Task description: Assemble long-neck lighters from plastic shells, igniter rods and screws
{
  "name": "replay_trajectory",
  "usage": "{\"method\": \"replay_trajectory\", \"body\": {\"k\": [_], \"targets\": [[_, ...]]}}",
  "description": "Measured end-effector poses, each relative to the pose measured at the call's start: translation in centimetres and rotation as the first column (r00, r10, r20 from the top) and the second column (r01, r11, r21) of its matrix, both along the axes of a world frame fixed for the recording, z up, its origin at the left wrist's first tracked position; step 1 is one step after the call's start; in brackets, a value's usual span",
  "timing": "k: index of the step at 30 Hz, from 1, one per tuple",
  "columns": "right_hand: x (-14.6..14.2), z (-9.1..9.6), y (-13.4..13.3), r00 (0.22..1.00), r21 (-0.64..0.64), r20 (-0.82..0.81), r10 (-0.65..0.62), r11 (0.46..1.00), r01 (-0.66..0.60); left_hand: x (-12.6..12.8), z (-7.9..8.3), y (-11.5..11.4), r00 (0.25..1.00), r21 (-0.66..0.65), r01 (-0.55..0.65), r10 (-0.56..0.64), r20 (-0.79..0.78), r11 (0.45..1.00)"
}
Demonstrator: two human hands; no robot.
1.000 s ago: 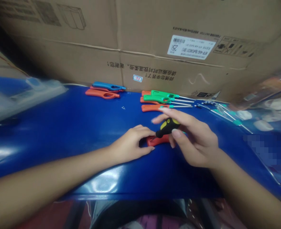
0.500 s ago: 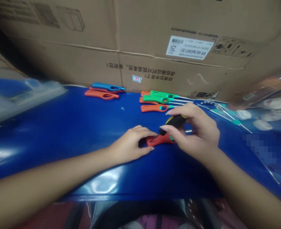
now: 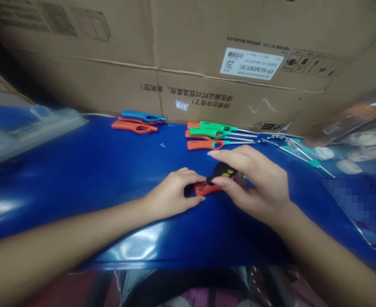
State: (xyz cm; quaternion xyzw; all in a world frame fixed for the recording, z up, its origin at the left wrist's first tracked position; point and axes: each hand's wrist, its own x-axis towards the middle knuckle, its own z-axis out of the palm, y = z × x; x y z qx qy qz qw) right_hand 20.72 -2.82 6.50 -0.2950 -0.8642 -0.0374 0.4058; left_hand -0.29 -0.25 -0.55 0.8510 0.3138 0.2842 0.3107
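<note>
On the blue table, a red lighter with a long handle lies with its butt end between the thumb and fingers of my left hand, which is closed on it. Over the lighter, my right hand grips a black and yellow screwdriver between thumb and fingers, its index finger partly raised. The screwdriver's tip points down and left at the lighter's handle; the exact contact is hard to make out. My right hand hides most of the lighter's front part.
Several green and orange lighters with metal rods lie behind my hands. Blue and orange handle shells rest farther left. Loose metal rods and white pieces lie at right. A large cardboard box closes off the back. Clear plastic bags sit at left.
My right hand has changed its hold on the screwdriver: the handle has turned and its index finger has stretched out leftward. My left hand and the red lighter stay almost in place.
</note>
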Motion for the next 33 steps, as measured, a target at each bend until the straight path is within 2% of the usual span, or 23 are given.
{"method": "replay_trajectory", "body": {"k": [4,6,9,11,13,15,17,19,22,24,26,29,31,33], "targets": [[0.2,0.4,-0.2,0.988,-0.224,-0.016,0.151,0.963,-0.150,0.0,0.1,0.0,1.000,-0.004,0.009,-0.009,0.020,1.000],[0.1,0.5,-0.1,0.985,-0.199,-0.045,0.165,0.965,-0.171,0.0,0.1,0.0,1.000,-0.011,0.011,-0.011,0.023,1.000],[0.1,0.4,0.1,0.993,-0.073,-0.095,0.072,0.994,-0.079,0.2,0.2,-0.1,1.000,-0.014,0.002,-0.001,0.010,1.000],[0.1,0.3,0.1,0.995,-0.053,-0.092,0.034,0.998,-0.039,0.2,0.2,-0.1,1.000,-0.008,-0.005,0.005,0.005,1.000],[0.2,0.3,0.0,0.996,-0.121,-0.062,0.064,0.990,-0.071,0.2,0.2,-0.1,1.000,-0.001,-0.011,0.011,0.006,1.000],[0.3,0.2,-0.3,0.989,-0.239,-0.061,0.136,0.960,-0.147,0.2,0.2,-0.1,1.000,0.005,-0.007,0.007,0.010,1.000],[0.1,0.2,-0.4,0.978,-0.294,-0.082,0.190,0.934,-0.206,0.2,0.1,-0.1,1.000,0.013,0.008,-0.008,0.018,1.000],[-0.2,0.1,-0.5,0.977,-0.238,-0.105,0.185,0.949,-0.205,0.3,0.1,-0.1,1.000,0.012,0.016,-0.016,0.022,1.000],[-0.5,-0.1,-0.3,0.984,-0.091,-0.146,0.105,0.989,-0.119,0.4,0.2,-0.2,1.000,0.003,0.002,-0.002,0.010,1.000],[-0.4,-0.1,-0.2,0.987,-0.061,-0.144,0.074,0.995,-0.083,0.5,0.3,-0.2,1.000,0.013,-0.011,0.011,-0.004,1.000],[-0.3,-0.2,-0.1,0.986,-0.167,-0.132,0.101,0.978,-0.122,0.5,0.3,-0.2,1.000,0.033,-0.009,0.009,-0.007,0.999],[-0.1,-0.4,-0.2,0.966,-0.392,-0.174,0.193,0.886,-0.248,0.4,0.2,-0.2,1.000,0.048,0.001,-0.001,0.000,0.999],[-0.3,-0.7,-0.3,0.955,-0.406,-0.225,0.195,0.872,-0.274,0.4,0.1,-0.2,1.000,0.036,0.000,0.000,-0.001,0.999],[-0.5,-1.1,-0.3,0.952,-0.360,-0.266,0.153,0.900,-0.245,0.6,0.2,-0.3,1.000,0.019,0.004,-0.004,-0.011,1.000]]}}
